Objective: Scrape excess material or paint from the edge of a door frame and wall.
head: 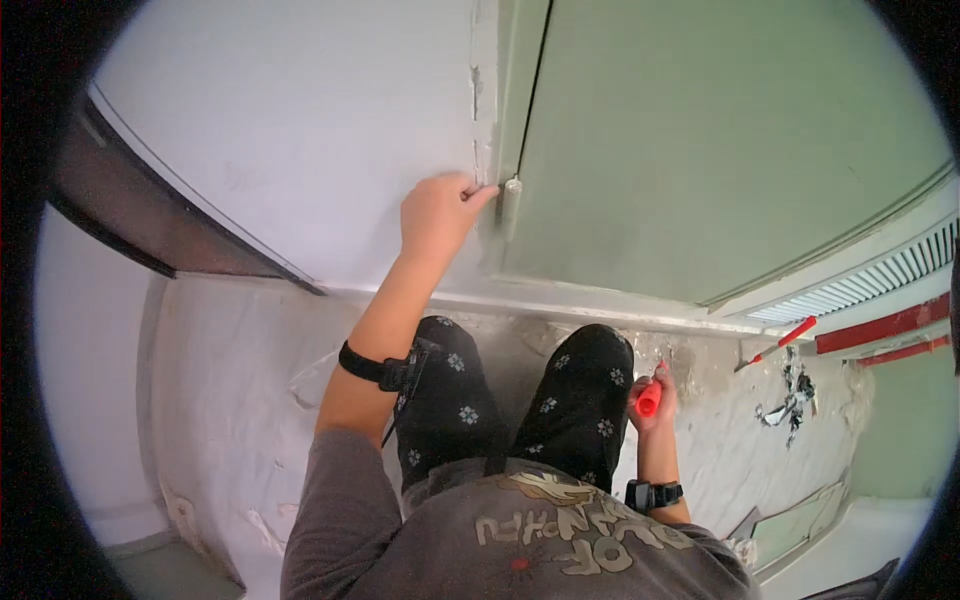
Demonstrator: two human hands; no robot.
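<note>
My left hand is raised to the white wall beside a pale green door frame. Its thumb and fingers are bunched at a cracked, ragged seam between wall and frame; whether they pinch anything is too small to tell. Just right of the fingertips is a whitish door hinge, at the edge of a green door panel. Low beside my right knee, my right hand grips a red tool, its round hollow end facing up. The tool's far end is mostly hidden.
A red-handled scraper lies on the scuffed floor at the right. Near it are black and white scraps, a louvred vent and a red bar. A brown-panelled frame stands at the left.
</note>
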